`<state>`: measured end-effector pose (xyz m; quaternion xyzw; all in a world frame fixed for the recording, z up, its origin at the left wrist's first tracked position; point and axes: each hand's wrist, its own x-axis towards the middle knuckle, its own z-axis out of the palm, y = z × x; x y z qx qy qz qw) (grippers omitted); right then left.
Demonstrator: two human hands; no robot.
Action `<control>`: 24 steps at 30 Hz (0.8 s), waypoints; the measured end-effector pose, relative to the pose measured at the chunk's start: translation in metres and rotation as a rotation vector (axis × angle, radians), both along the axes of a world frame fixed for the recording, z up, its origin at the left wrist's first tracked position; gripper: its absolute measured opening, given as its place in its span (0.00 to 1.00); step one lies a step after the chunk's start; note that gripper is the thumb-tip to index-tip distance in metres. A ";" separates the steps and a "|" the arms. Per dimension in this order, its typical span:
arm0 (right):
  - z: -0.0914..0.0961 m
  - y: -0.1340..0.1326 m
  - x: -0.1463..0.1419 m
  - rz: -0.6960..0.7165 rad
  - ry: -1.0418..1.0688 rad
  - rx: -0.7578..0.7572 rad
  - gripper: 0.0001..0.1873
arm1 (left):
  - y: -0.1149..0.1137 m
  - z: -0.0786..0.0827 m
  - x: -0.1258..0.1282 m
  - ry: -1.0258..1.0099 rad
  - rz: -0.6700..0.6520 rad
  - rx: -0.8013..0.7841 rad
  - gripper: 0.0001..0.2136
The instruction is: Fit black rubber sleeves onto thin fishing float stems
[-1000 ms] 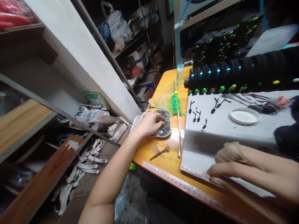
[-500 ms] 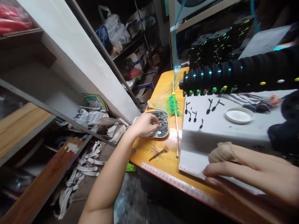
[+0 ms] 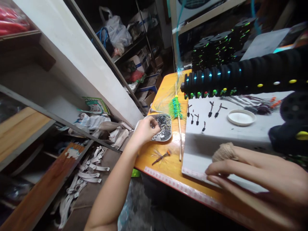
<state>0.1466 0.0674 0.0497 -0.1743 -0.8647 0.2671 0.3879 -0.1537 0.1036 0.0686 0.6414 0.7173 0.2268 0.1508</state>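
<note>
My left hand [image 3: 147,130] is over the near left side of a shallow pale tray [image 3: 170,136]. Its thumb and index finger are pinched together; whatever is between them is too small to make out. Many tiny dark pieces [image 3: 165,126] fill the tray. My right hand [image 3: 262,171] lies at the front edge of a white board [image 3: 204,141], fingers curled close together. Tan coarse wrapping [image 3: 223,151] covers one of its fingers. Anything held there is hidden. Several small dark Y-shaped pieces [image 3: 210,109] lie on the board, beside a white round lid [image 3: 241,117].
A ribbed black roller [image 3: 228,75] with coloured dots juts across above the board. Between tray and board stands a green bristly stick [image 3: 176,107]. An orange-tipped bundle [image 3: 161,157] lies on the yellow table [image 3: 166,84]. Shelves and a white pillar [image 3: 91,57] border the left.
My left hand has lifted slightly from the tray's pieces and drawn back to the left, fingers pinched. The whole view has shifted a little. My right hand keeps its place at the board's edge.
</note>
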 end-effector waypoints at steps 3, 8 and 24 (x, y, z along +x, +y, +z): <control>0.002 0.001 -0.002 0.043 -0.005 0.003 0.07 | -0.027 0.004 0.009 -0.151 0.086 0.157 0.06; 0.005 -0.004 -0.004 -0.012 0.109 -0.037 0.08 | -0.089 -0.008 0.070 -0.565 0.125 0.262 0.09; 0.014 -0.014 -0.001 0.063 0.097 -0.086 0.07 | -0.128 -0.028 0.145 -1.774 0.265 0.172 0.17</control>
